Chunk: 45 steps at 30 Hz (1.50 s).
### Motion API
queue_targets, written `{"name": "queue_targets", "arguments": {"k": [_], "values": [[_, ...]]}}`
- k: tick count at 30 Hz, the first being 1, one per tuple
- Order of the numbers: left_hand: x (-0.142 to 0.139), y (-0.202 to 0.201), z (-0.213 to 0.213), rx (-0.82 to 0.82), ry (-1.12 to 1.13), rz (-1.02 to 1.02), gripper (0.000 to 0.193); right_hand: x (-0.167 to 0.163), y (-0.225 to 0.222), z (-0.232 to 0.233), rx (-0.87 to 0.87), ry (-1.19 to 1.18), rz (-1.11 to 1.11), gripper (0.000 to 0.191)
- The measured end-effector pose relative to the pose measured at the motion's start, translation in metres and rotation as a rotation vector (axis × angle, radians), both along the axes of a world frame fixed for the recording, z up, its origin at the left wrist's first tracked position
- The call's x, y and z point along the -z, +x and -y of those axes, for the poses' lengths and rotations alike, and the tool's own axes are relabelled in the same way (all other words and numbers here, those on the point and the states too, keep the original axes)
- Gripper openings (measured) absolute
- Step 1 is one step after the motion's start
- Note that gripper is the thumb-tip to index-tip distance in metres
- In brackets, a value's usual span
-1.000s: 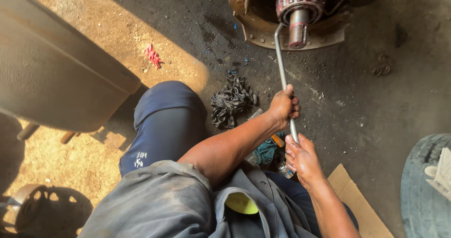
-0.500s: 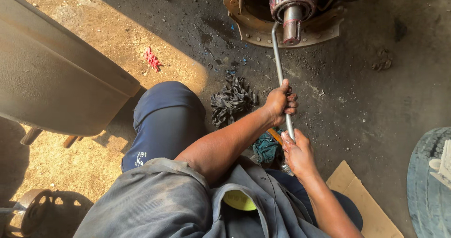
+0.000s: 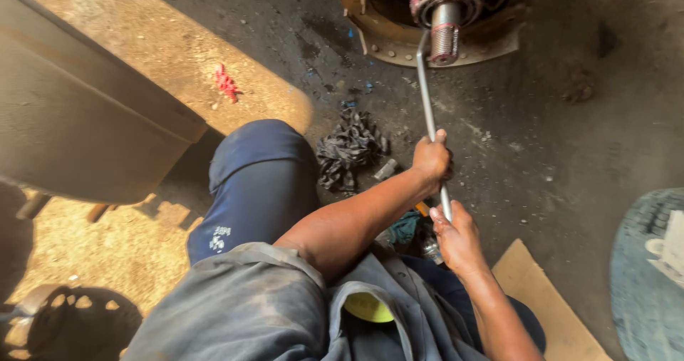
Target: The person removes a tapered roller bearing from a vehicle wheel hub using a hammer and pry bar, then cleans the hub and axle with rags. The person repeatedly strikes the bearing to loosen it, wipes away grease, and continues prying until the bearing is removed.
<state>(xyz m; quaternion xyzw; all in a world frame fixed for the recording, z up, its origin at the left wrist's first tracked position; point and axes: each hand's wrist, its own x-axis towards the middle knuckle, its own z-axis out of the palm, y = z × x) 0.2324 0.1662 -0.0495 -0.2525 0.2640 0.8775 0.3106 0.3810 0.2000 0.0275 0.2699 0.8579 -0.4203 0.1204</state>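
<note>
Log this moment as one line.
left hand: gripping bar | right hand: gripping bar lower | bar tip: at axle hub

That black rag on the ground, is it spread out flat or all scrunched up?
Scrunched up. The black rag lies in a crumpled heap with folds and ridges, on the dirty ground beside the person's knee, not smoothed out.

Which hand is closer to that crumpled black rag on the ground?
Left. The left hand grips the metal bar just right of the black rag; the right hand holds the bar lower, farther away.
</note>
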Motion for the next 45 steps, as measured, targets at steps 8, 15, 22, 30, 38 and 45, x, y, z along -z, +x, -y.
{"name": "queue_targets", "arguments": {"k": [8,15,22,30,38,45], "values": [[0.002,-0.002,0.001,-0.051,0.064,-0.039,0.032,0.012,0.000,-0.014,-0.032,0.001,0.001,0.022],[0.014,0.004,0.014,-0.007,-0.078,-0.057,0.029,0.044,0.009,-0.012,-0.205,0.254,-0.169,0.023],[0.013,-0.004,0.007,-0.016,0.189,-0.019,0.031,0.038,0.004,-0.027,0.013,-0.048,-0.048,0.030],[0.015,0.000,0.013,0.038,-0.058,-0.082,0.032,0.056,0.006,-0.016,-0.032,-0.021,-0.062,0.027],[0.004,0.000,0.012,-0.038,-0.012,-0.115,0.032,0.046,-0.002,-0.019,-0.373,0.477,-0.224,0.034],[0.002,0.002,0.013,-0.067,0.084,-0.141,0.036,-0.113,-0.022,0.034,-0.404,0.627,-0.832,0.069]]}}
